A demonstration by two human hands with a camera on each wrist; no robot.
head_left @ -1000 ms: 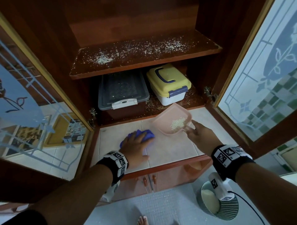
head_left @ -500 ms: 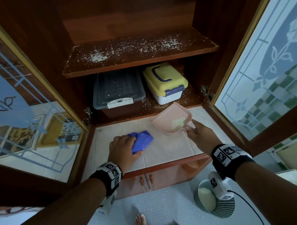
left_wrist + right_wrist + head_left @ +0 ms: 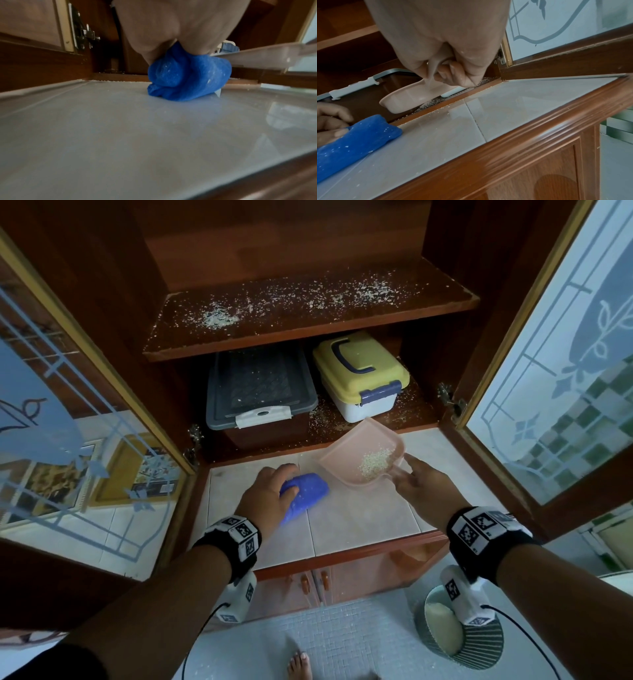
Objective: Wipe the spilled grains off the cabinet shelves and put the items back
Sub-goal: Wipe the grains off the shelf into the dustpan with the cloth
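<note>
My left hand (image 3: 270, 494) grips a bunched blue cloth (image 3: 305, 498) (image 3: 187, 78) (image 3: 356, 138) that lies on the pale tiled counter (image 3: 359, 518). To its right, my right hand (image 3: 421, 487) pinches the handle of a pink plastic dustpan (image 3: 359, 457) (image 3: 409, 96), held just above the counter with a small heap of grains (image 3: 373, 462) in it. Spilled grains (image 3: 291, 299) cover the upper wooden shelf (image 3: 308, 333) and the lower shelf around a grey-lidded box (image 3: 257, 388) and a yellow-lidded box (image 3: 359, 371).
Two frosted glass cabinet doors stand open, one at the left (image 3: 68, 440) and one at the right (image 3: 565, 371). On the floor below right stands a striped bowl (image 3: 459, 631) holding something pale. A bare foot (image 3: 301, 666) shows at the bottom edge.
My left hand drew the blue cloth back toward the left along the counter, then came forward toward the dustpan again. The right hand kept the dustpan almost still.
</note>
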